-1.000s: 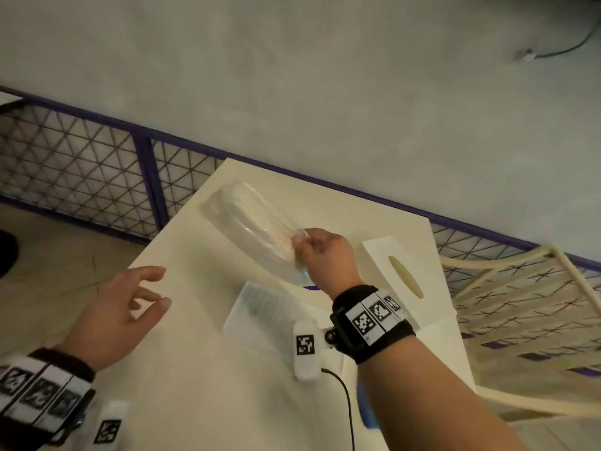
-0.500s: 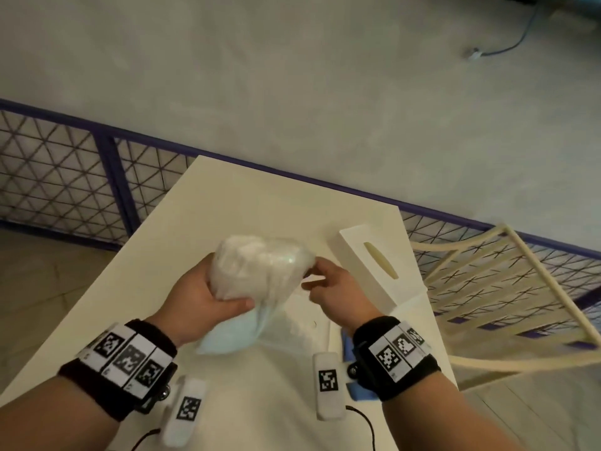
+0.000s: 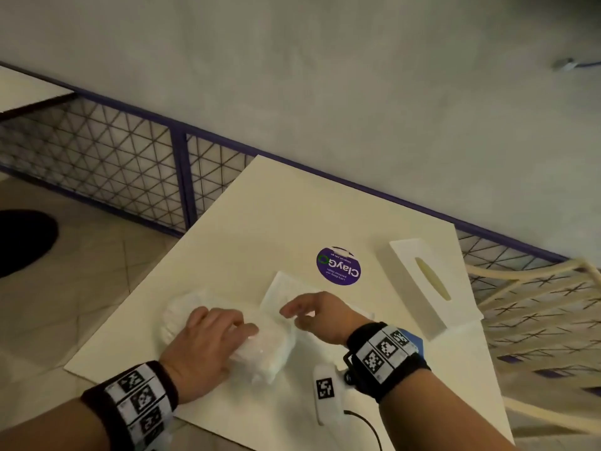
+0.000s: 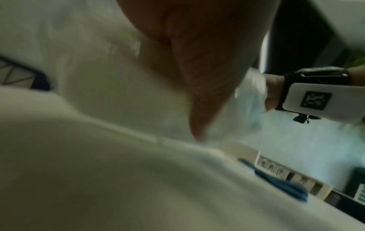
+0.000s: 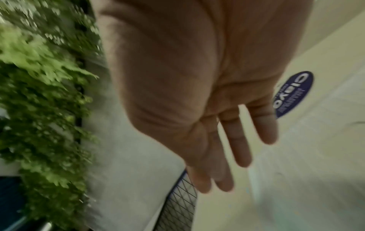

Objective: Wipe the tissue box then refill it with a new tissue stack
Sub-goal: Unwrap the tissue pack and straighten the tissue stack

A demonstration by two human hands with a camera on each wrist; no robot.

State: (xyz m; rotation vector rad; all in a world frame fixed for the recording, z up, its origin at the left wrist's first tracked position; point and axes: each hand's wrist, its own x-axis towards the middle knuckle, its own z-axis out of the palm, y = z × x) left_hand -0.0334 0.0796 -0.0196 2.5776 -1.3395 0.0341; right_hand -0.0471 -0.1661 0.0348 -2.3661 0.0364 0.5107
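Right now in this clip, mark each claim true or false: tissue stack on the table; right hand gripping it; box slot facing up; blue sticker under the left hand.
1. The tissue stack lies on the table. True.
2. The right hand has a grip on the stack. False: its fingers are straight and hold nothing.
3. The tissue box has its slot facing up. True.
4. The round blue sticker is under the left hand. False: it lies uncovered beyond the right hand; the left hand rests on the stack.
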